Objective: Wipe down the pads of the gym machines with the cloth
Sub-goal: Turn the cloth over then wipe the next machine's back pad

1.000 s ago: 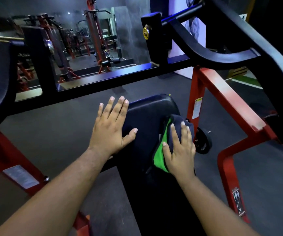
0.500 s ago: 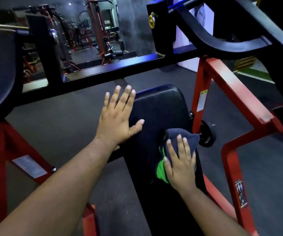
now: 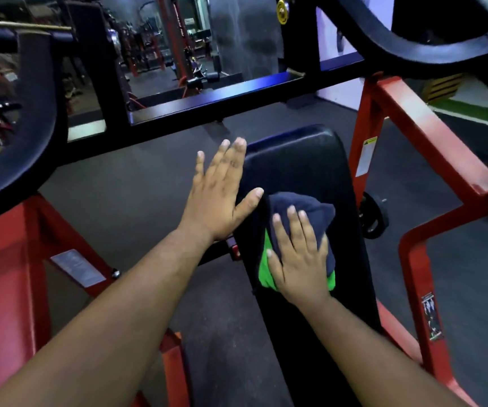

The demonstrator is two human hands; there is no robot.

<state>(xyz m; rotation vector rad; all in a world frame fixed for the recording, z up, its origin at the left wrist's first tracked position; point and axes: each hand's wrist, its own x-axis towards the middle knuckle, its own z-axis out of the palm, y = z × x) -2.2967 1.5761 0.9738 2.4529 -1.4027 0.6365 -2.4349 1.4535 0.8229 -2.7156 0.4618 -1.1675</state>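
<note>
Your right hand lies flat, fingers straight and slightly spread, pressing the bunched navy-and-green cloth onto the middle of the long black vinyl pad. At ten o'clock from it, your left hand rests open on the pad's left edge, thumb just beside the cloth. At twelve o'clock beyond runs the machine's black steel crossbar, red frame tubes flanking at two o'clock

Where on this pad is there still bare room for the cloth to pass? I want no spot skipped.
Bare patches on the pad: the far end beyond the cloth, bordered by the pad's rounded top edge, and the strip along the right edge. It is crowded mid-pad, where the right hand presses the cloth and the left hand rests at the left edge.
</note>
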